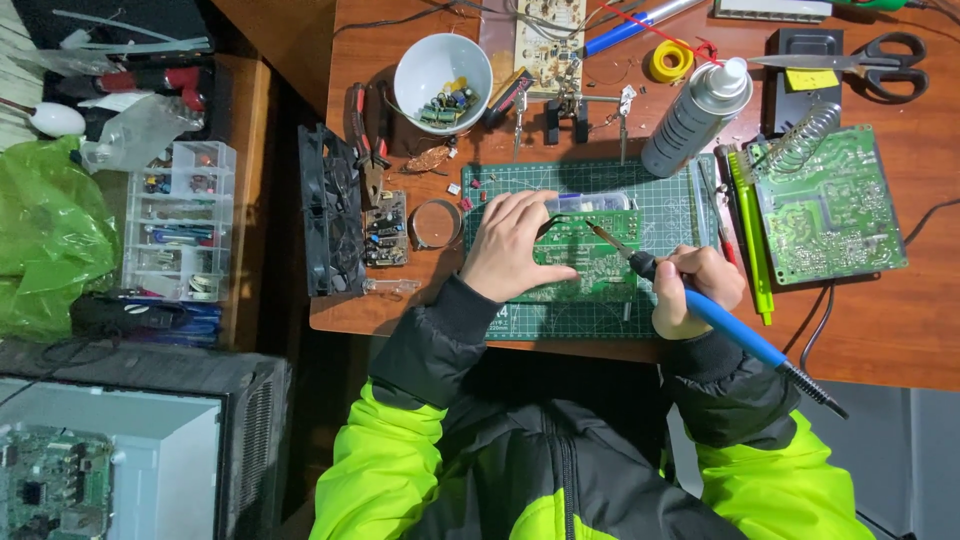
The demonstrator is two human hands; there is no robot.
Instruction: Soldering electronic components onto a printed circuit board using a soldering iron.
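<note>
My left hand (512,245) presses down on a green circuit board (590,260) that lies on a green cutting mat (668,205). My right hand (697,288) grips a blue-handled soldering iron (720,318), its metal tip resting on the board's upper middle. A clear plastic piece (590,202) lies just beyond the board. The iron's cord runs off past my right sleeve.
Around the mat stand a spray can (695,118), a white bowl of components (443,72), a larger green board (825,205), a soldering stand coil (808,132), scissors (880,62), black fans (330,210), pliers (366,135) and a parts organiser (180,220).
</note>
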